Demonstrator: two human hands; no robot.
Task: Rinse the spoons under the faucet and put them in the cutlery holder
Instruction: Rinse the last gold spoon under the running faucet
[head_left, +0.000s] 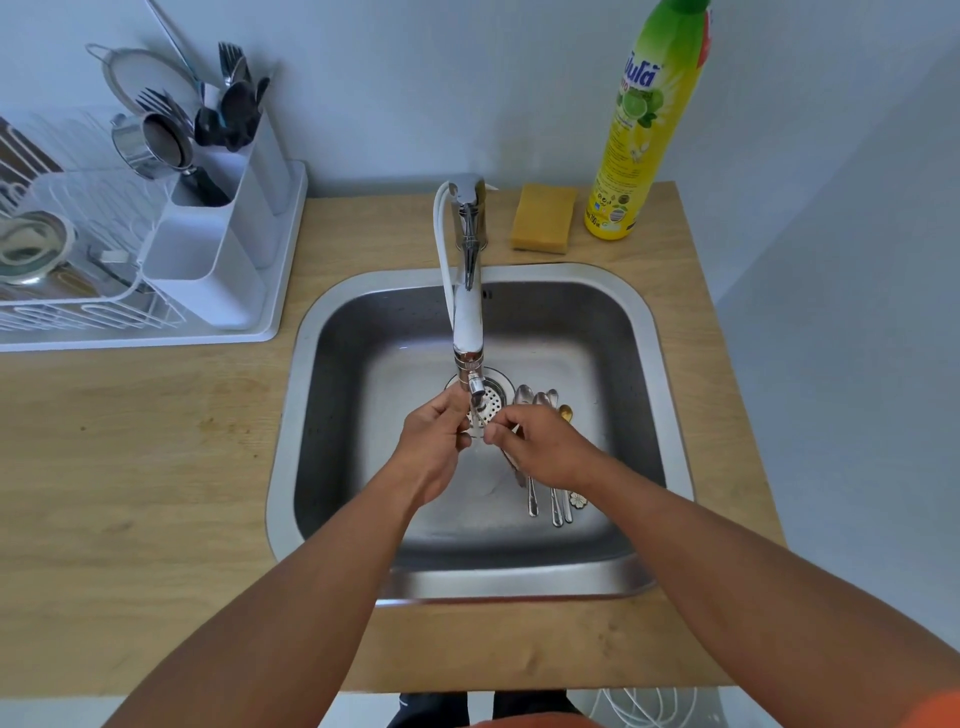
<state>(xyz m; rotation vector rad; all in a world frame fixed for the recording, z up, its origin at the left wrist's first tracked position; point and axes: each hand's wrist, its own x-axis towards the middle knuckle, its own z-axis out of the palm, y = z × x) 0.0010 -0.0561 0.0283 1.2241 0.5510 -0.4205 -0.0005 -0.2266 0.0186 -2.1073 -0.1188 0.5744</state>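
Observation:
Both hands meet under the faucet (469, 322) spout, over the steel sink (639, 322). My left hand (434, 441) and my right hand (540, 449) pinch one small spoon (475, 431) between them, mostly hidden by the fingers, with water running over it. Several more spoons (545, 405) lie side by side on the sink floor just right of the drain, partly under my right hand. The white cutlery holder (218, 244) stands at the left on the drying rack tray, with forks and dark utensils in its far compartments.
A white wire dish rack (78, 291) with a metal bowl and a strainer sits at far left. A yellow sponge (543, 217) and a tall yellow detergent bottle (631, 130) stand behind the sink. The wooden counter (130, 467) surrounds the sink.

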